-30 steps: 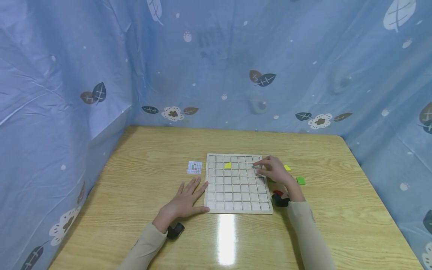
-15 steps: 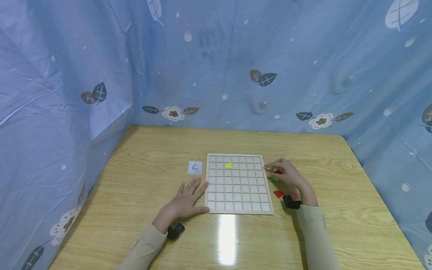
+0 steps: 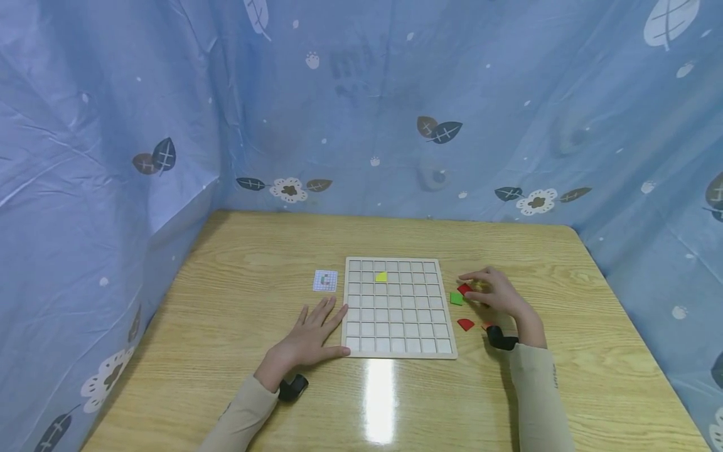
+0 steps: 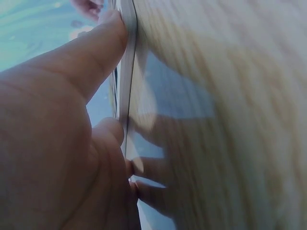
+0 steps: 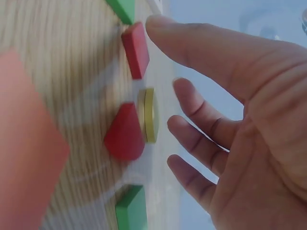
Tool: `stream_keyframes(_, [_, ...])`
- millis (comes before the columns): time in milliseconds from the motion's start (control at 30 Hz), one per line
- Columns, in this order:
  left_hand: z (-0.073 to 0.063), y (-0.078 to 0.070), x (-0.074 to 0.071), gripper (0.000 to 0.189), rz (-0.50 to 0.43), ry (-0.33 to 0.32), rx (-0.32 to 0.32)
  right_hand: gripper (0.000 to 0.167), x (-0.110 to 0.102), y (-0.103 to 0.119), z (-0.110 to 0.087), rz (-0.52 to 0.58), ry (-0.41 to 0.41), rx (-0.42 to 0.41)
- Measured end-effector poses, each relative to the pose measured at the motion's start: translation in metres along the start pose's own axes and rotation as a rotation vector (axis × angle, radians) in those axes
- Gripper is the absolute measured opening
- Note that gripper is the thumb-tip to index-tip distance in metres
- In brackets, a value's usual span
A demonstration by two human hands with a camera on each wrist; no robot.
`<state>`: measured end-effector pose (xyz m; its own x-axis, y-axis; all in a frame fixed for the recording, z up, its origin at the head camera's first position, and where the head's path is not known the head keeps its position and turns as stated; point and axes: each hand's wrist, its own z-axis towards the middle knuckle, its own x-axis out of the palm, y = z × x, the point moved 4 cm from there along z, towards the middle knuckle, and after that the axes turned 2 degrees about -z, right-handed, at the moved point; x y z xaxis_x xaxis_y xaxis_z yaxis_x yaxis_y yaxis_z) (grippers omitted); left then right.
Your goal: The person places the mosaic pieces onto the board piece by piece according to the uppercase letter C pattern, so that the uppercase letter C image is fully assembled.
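Observation:
My left hand (image 3: 307, 339) lies with spread fingers at the left edge of a pale wooden grid board (image 3: 395, 356); its thumb and index fingertip touch the rim. A yellow rounded-corner tile (image 3: 381, 277) sits in one of the board's upper cells. Right of the board, my right hand (image 3: 501, 295) hovers low over loose coloured tiles, thumb and fingers apart with nothing between them. Its thumb tip is close by a red tile (image 3: 464, 289), which lies beside a green square tile (image 3: 455, 299). In the right wrist view a red fan-shaped tile (image 5: 125, 136) and a yellow tile (image 5: 151, 115) lie beneath the fingers.
Left of the board is a small printed pattern card (image 3: 324, 280). Another red fan-shaped tile (image 3: 465, 324) and an orange tile (image 3: 486, 326) lie near my right wrist. A second green tile (image 5: 132, 211) shows in the right wrist view. A blue patterned curtain (image 3: 361, 125) surrounds the table.
My right hand has moved right, from over the board's upper right cells to the loose tiles, uncovering the red and green ones. The left hand has stayed put.

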<state>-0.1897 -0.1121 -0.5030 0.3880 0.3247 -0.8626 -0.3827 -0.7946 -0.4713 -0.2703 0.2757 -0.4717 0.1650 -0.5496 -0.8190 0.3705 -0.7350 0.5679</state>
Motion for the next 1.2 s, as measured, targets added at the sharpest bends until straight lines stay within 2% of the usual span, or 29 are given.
stream_keyframes(133, [0.000, -0.002, -0.001, 0.084, 0.000, -0.002, -0.001, 0.033, -0.002, -0.004, -0.003, -0.014, -0.005, 0.042])
stream_keyframes(467, [-0.001, -0.002, -0.001, 0.083, -0.007, -0.001, -0.006, 0.029, 0.000, -0.010, -0.002, -0.117, 0.004, 0.055])
stream_keyframes(667, [-0.001, -0.002, -0.001, 0.083, -0.035, -0.007, 0.008, 0.026, 0.000, -0.012, -0.002, -0.118, 0.001, 0.094])
stream_keyframes(867, [0.001, 0.003, 0.005, 0.085, -0.045, -0.020, 0.015, 0.023, -0.002, -0.012, -0.004, -0.115, -0.002, 0.130])
stream_keyframes(1200, [0.001, 0.004, 0.005, 0.085, -0.053, -0.040, 0.040, 0.025, -0.006, -0.009, -0.005, -0.074, -0.024, 0.144])
